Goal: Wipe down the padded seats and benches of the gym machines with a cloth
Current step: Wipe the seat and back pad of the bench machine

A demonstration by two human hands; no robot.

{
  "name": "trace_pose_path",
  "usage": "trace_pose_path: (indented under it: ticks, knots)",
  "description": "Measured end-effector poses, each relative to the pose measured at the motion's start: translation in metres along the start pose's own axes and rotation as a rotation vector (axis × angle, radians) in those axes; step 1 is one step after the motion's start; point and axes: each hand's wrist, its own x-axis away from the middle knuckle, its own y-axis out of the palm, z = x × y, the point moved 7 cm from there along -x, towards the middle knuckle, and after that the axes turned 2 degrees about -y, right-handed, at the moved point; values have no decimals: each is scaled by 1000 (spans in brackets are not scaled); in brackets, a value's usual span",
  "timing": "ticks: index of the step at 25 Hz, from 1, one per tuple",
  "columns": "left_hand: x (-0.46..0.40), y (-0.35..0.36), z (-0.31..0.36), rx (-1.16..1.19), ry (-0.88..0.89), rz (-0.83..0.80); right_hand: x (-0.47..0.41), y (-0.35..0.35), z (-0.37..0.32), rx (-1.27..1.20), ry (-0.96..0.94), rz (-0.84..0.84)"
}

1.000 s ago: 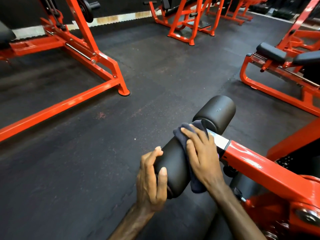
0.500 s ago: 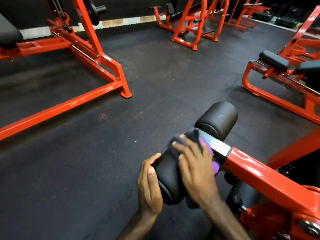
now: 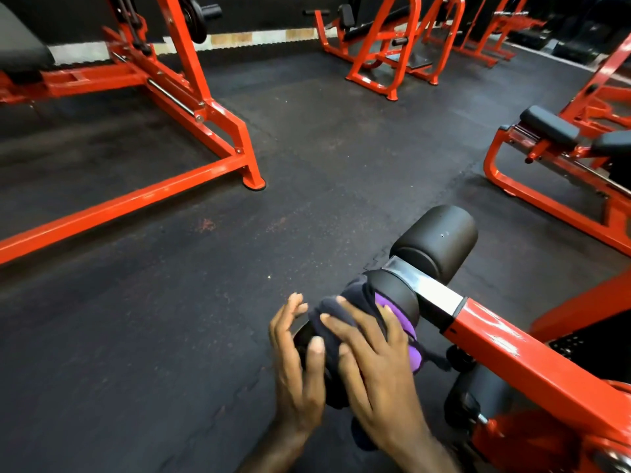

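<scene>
— Where's the cloth [image 3: 345, 312]?

— Draped over the near foam roller pad [image 3: 392, 295], right hand [image 3: 379, 367] pressing it down with fingers spread flat.

— And the left hand [image 3: 297, 363]?

— Cupping the pad's near end, fingers loosely curved (nothing pinched).

— Beyond that?

— A second roller pad [image 3: 440, 240] across the steel bar [image 3: 423, 288], then orange machine frames [image 3: 218, 131] on the black rubber floor [image 3: 341, 158].

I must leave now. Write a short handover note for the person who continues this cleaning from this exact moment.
Right hand: fingers spread flat, pressing the dark cloth onto the near roller pad.
Left hand: open, at the pad's end face; firm contact cannot be judged.
Done: the near pad is being wiped.
Left: far roller pad has no cloth on it; the padded seats on the machine at right wait too.
</scene>
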Motion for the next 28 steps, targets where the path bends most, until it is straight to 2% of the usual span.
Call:
trace_pose_path:
  ticks: [2,3,4,5,7,9,11,13,15,17,18,21,23,26,28]
  knots:
    - [3,1,-24,287,-388,170,-6,-13,21,12,-11,8]
    - [5,6,-33,390,-523,185,-17,-21,41,18,43,32]
    - [7,11,-38,426,-585,161,-30,-28,61,19,103,72]
    - [8,13,-38,408,-592,145,-39,-33,71,14,146,113]
    - [6,8,-28,314,-462,151,-38,-25,51,31,160,151]
    - [2,2,-15,169,-236,109,-13,-4,4,28,5,71]
    - [-3,0,-7,77,-109,45,4,1,-11,2,-103,-6]
    - [-6,0,1,41,-49,-16,-10,-9,22,15,-40,-6]
    - [-7,2,8,-1,8,-88,-35,-24,69,16,130,88]
    - [-7,2,13,-71,76,-134,-45,-25,75,3,243,148]
    - [-8,-1,17,-131,146,-147,-41,-17,60,16,241,137]
    - [-8,-2,28,-232,341,-178,-3,1,2,24,67,36]
    - [-5,1,25,-168,251,-106,-5,-13,17,32,15,46]
    - [-5,0,-6,107,-132,99,-41,-30,77,16,151,94]
    - [-3,3,-18,194,-242,117,-46,-24,67,21,202,119]
